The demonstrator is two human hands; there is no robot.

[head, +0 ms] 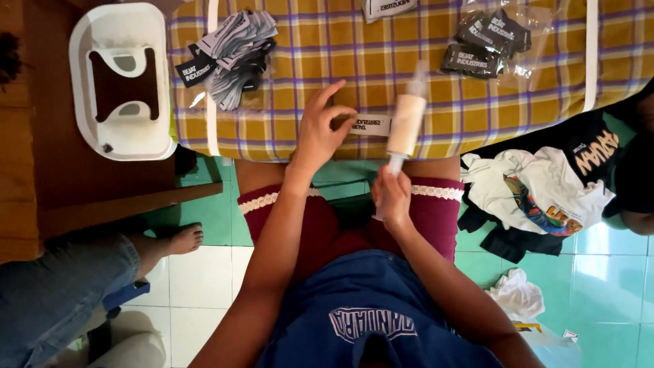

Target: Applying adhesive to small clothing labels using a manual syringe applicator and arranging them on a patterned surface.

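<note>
My left hand rests on the checked cloth, its fingers pinching the left end of a small white label that lies flat there. My right hand grips the lower end of a long syringe-like tube with a cream filling. The tube stands up over the cloth just right of the label, its top blurred.
A heap of grey and black labels lies at the cloth's left, a clear bag of black labels at the right. A white plastic stool stands on the brown table. Clothes lie on the floor; another person's foot is at left.
</note>
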